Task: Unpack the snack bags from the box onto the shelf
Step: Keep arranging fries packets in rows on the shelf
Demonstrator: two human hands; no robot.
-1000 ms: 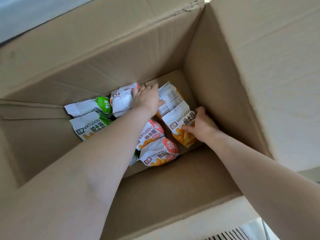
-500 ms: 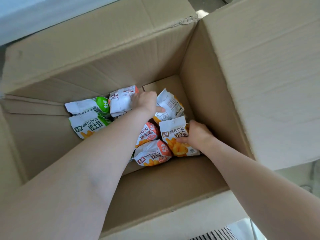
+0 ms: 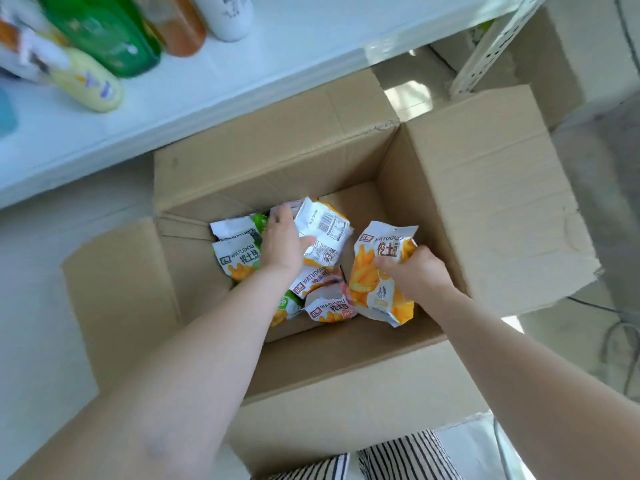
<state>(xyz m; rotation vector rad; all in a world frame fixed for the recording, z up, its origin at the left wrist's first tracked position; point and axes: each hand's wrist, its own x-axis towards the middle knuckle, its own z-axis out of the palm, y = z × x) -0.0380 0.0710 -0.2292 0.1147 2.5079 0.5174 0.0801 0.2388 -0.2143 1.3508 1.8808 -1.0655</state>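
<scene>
two hands now hold bags; my right hand (image 3: 414,273) has lifted the orange crinkly snack bag (image 3: 375,271) up; my left hand (image 3: 282,242) grips a white one (image 3: 323,226); shelf next.

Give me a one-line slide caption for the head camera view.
Both hands lift snack bags from the cardboard box: right hand grips an orange bag, left hand another.

A pale floor (image 3: 52,289) fills the left side. At 11 o'clock blurred bottles (image 3: 104,32) stand on a white board. At 1 o'clock a white perforated post (image 3: 491,46) leans across, with a second carton (image 3: 540,57) behind it. Bright light patches lie on the floor near 1 o'clock. A cable (image 3: 620,344) curves at 3 o'clock.
</scene>
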